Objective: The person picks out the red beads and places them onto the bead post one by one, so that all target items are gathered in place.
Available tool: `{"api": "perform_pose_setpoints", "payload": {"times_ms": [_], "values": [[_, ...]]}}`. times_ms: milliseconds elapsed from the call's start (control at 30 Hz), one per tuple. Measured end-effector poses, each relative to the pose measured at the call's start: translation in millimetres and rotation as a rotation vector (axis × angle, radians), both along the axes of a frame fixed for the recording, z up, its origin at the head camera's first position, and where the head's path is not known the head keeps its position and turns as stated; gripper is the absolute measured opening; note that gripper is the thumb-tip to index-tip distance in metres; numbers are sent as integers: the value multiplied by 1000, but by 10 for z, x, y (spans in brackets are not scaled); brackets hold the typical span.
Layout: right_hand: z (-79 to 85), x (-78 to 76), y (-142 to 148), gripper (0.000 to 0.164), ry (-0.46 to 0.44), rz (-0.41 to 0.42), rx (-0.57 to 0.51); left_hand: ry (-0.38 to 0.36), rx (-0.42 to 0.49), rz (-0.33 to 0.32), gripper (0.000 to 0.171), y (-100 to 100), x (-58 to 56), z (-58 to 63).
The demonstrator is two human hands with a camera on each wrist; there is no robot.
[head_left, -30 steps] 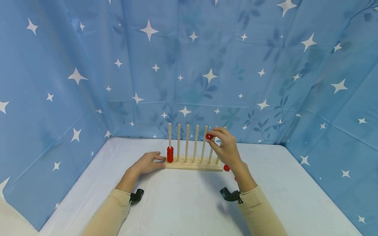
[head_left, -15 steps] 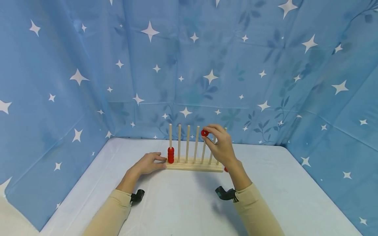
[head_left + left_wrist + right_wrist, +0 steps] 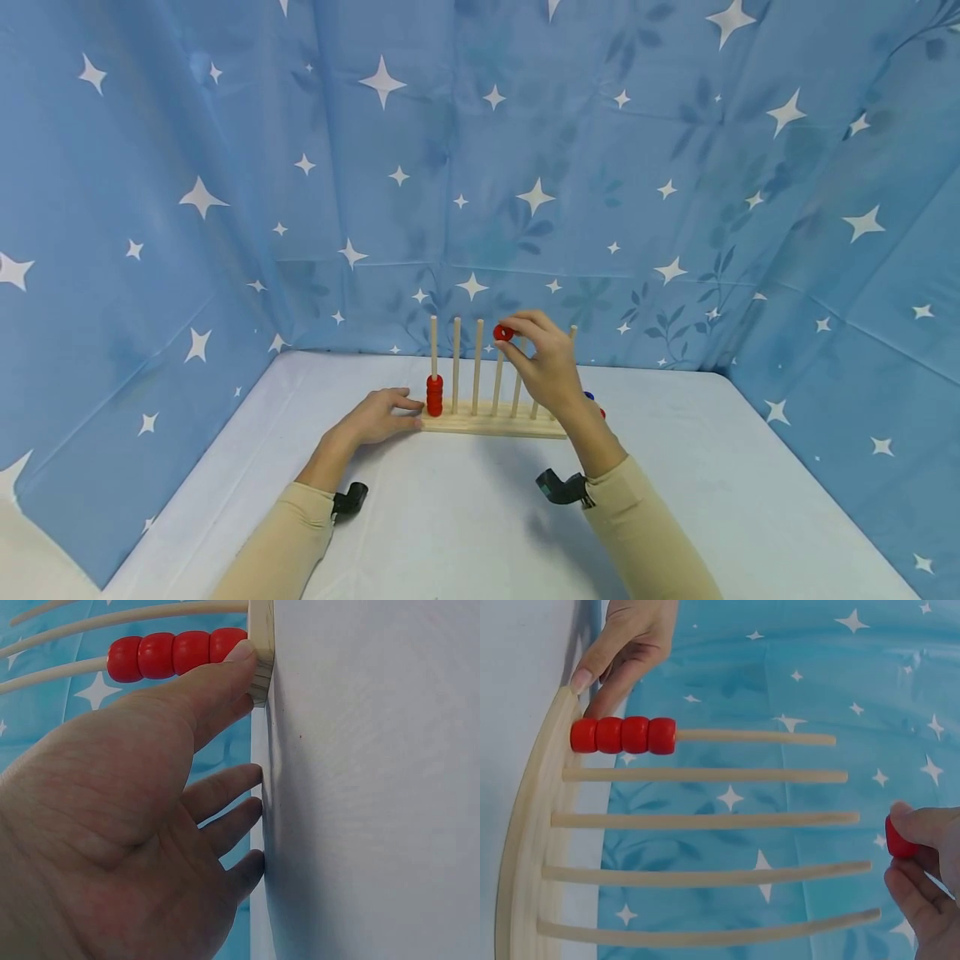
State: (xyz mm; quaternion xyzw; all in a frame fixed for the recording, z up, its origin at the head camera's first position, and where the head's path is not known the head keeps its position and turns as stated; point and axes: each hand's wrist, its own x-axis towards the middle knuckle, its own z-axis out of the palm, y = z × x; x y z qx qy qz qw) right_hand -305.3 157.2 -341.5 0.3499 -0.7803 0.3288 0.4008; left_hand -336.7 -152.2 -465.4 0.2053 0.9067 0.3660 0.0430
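Observation:
Red beads in a stack (image 3: 434, 396), several high, sit on the leftmost peg of a wooden bead rack (image 3: 483, 425). Its other visible pegs carry no beads. My left hand (image 3: 372, 418) pinches the left end of the rack's base between thumb and forefinger, its other fingers reaching past it along the table. Between the thumb and fingertips of my right hand (image 3: 543, 360) is a loose red bead (image 3: 503, 332), its hole showing. In the right wrist view, this bead (image 3: 901, 838) is just beyond the peg tips, touching none. My right hand hides some right-hand pegs in the head view.
Beyond the rack's right end, a blue bead (image 3: 588, 396) and a red bead (image 3: 602, 412) lie partly hidden by my right forearm. A white cloth (image 3: 450, 517) covers the table. Behind it hangs a blue starry curtain (image 3: 420, 208).
My right hand has carried the red bead leftward and slightly up along the peg tops. The blue bead has come into sight behind that forearm. My left hand keeps its grip on the base.

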Motion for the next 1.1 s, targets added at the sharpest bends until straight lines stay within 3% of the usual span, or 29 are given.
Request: {"api": "perform_pose_setpoints", "payload": {"times_ms": [1100], "values": [[168, -74, -366, 27, 20, 50, -12, 15, -30, 14, 39, 5, -11, -4]]}}
